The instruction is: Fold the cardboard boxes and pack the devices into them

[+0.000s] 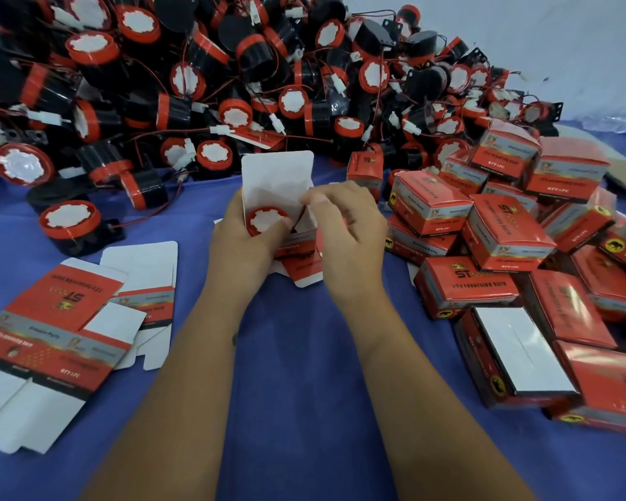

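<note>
An open red cardboard box [297, 244] stands in the middle of the blue cloth, its white lid flap [277, 179] pointing up. Inside it sits a device [266, 220] with a red rim and white face. My left hand [243, 244] grips the box from the left, thumb on the device. My right hand [347, 226] holds the box's right side, with fingers pinched at its upper edge by a thin red wire.
A big heap of black and red devices [232, 74] with wires fills the back. Several flat unfolded boxes [62, 327] lie at the left. Several closed packed boxes [506, 233] are piled at the right. Blue cloth [297, 356] covers the table.
</note>
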`<state>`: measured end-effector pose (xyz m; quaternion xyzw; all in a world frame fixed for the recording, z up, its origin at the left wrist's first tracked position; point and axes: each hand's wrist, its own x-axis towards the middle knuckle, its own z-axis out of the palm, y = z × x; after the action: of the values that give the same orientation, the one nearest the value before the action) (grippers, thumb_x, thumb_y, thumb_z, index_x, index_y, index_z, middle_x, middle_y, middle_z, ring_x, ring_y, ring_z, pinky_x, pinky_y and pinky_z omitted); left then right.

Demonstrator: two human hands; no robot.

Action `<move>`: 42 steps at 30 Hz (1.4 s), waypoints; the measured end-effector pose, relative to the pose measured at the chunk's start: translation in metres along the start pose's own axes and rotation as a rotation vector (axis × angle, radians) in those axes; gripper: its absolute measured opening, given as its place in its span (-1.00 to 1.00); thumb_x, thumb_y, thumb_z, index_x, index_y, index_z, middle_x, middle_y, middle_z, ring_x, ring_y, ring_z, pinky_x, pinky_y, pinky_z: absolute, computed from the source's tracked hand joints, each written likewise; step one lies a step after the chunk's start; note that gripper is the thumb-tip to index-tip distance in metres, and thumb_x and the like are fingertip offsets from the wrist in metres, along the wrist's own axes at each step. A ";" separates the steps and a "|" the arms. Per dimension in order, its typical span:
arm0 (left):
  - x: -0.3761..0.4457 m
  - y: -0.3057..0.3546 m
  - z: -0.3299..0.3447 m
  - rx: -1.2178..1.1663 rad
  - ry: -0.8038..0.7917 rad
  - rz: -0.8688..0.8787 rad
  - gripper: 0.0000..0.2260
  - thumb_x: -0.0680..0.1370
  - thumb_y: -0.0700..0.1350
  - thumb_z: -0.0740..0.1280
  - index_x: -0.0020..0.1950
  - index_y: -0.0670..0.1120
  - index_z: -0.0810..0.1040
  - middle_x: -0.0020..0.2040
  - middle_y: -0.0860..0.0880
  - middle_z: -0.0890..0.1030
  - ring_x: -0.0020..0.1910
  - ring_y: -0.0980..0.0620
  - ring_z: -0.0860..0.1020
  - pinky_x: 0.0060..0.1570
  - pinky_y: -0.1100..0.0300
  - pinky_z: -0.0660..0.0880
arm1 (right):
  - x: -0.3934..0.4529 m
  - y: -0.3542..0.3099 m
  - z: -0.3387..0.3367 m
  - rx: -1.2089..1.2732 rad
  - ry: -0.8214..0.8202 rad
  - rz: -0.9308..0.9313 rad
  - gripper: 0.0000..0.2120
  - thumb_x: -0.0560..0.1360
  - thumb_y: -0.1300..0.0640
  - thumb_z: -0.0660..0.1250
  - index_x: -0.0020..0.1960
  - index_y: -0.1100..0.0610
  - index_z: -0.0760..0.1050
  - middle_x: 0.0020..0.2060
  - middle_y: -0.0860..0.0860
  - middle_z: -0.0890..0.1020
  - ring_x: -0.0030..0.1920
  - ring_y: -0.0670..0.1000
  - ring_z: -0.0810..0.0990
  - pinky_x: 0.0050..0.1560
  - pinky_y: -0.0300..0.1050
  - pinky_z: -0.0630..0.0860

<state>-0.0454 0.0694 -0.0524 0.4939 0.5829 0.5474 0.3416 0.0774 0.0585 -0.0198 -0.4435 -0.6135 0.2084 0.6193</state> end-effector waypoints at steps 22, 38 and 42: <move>0.002 0.002 -0.002 -0.074 0.180 -0.053 -0.65 0.54 -0.09 0.41 0.32 0.03 0.50 0.06 0.15 0.62 0.08 0.14 0.60 0.04 0.17 0.57 | 0.010 -0.023 -0.003 -0.144 -0.430 0.299 -0.70 0.43 0.26 0.35 -0.46 0.07 0.50 -0.58 -0.12 0.45 -0.46 -0.16 0.40 -0.34 -0.20 0.35; -0.007 0.008 0.013 0.142 0.079 0.061 -0.59 0.59 -0.04 0.35 0.43 0.05 0.38 0.29 0.07 0.52 0.27 0.01 0.50 0.31 -0.12 0.43 | 0.004 0.019 0.002 -0.731 -0.011 -0.140 -0.94 0.44 0.13 0.45 -0.15 0.12 0.66 0.27 0.15 0.48 0.26 0.20 0.40 0.17 0.05 0.37; -0.008 0.010 0.015 0.110 0.118 0.039 -0.59 0.55 -0.03 0.37 0.38 0.02 0.40 0.26 0.05 0.54 0.24 0.00 0.52 0.28 -0.12 0.45 | -0.002 0.021 0.002 -0.733 -0.074 -0.153 -0.93 0.44 0.21 0.42 -0.17 0.22 0.63 0.19 0.17 0.51 0.14 0.19 0.47 0.02 0.15 0.49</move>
<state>-0.0274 0.0656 -0.0463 0.4901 0.6212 0.5494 0.2683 0.0808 0.0681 -0.0383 -0.5806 -0.7008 -0.0561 0.4106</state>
